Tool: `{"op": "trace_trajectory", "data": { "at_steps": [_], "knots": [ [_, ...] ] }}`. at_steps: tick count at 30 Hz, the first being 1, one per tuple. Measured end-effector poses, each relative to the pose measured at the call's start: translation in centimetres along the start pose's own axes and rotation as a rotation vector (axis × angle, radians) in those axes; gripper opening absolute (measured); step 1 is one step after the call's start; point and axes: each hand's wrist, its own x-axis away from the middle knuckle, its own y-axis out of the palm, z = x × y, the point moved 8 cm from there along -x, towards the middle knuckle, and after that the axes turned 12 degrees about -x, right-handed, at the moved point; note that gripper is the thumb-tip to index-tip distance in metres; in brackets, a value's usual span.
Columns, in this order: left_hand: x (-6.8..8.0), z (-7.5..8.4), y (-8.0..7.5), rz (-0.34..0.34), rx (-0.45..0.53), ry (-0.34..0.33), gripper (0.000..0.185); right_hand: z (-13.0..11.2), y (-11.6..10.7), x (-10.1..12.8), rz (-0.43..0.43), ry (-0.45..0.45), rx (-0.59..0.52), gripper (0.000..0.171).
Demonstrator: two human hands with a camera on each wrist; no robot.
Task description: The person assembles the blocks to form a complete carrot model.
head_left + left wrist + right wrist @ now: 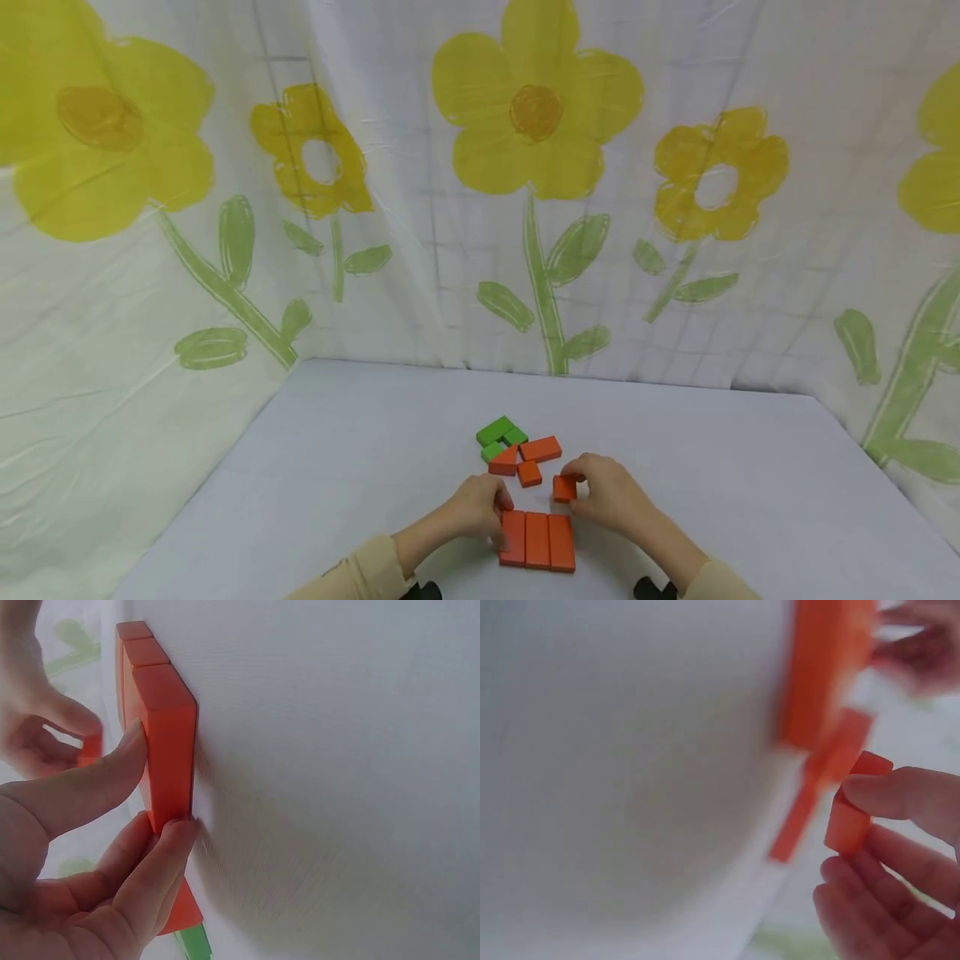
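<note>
Three long orange blocks (537,542) lie side by side as a flat rectangle on the table. My left hand (480,507) holds the leftmost long block (171,750), thumb on its top face and fingertips at its far end. Between thumb and fingers my right hand (609,493) pinches a small orange cube (565,489), just beyond the right end of the row. The same cube (849,817) shows clear of the table in the right wrist view. Behind the row sit another small orange cube (529,473), an orange triangular block (504,461) and an orange rectangular block (541,449).
Several green blocks (495,431) are grouped behind the orange triangle, close to it. The white table (360,442) runs back to a white curtain (405,275) printed with yellow flowers.
</note>
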Motion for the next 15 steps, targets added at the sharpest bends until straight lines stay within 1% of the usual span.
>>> {"op": "trace_trajectory", "data": {
  "at_steps": [2, 4, 7, 9, 12, 15],
  "knots": [
    [0.0, 0.0, 0.0, 0.000, 0.004, -0.002, 0.031, -1.3, 0.3, 0.7, -0.037, -0.002, -0.035, 0.028],
    [0.0, 0.0, 0.0, 0.001, 0.005, 0.002, 0.031, -2.9, 1.0, 1.7, -0.098, -0.018, -0.078, 0.030],
    [0.0, 0.0, 0.0, 0.003, 0.004, 0.006, 0.031, -4.5, 3.0, 3.1, -0.212, -0.007, -0.166, 0.030],
    [0.0, 0.0, -0.1, 0.005, 0.004, 0.004, 0.031, -5.0, 4.3, 3.7, -0.266, 0.021, -0.198, 0.026],
    [0.0, 0.0, -0.1, 0.008, 0.003, -0.003, 0.033, -5.1, 6.0, 4.1, -0.297, 0.049, -0.167, 0.017],
    [0.0, 0.0, -0.2, 0.016, 0.004, 0.002, 0.034, -4.9, 6.7, 4.1, -0.297, 0.046, -0.096, 0.014]
  ]
}}
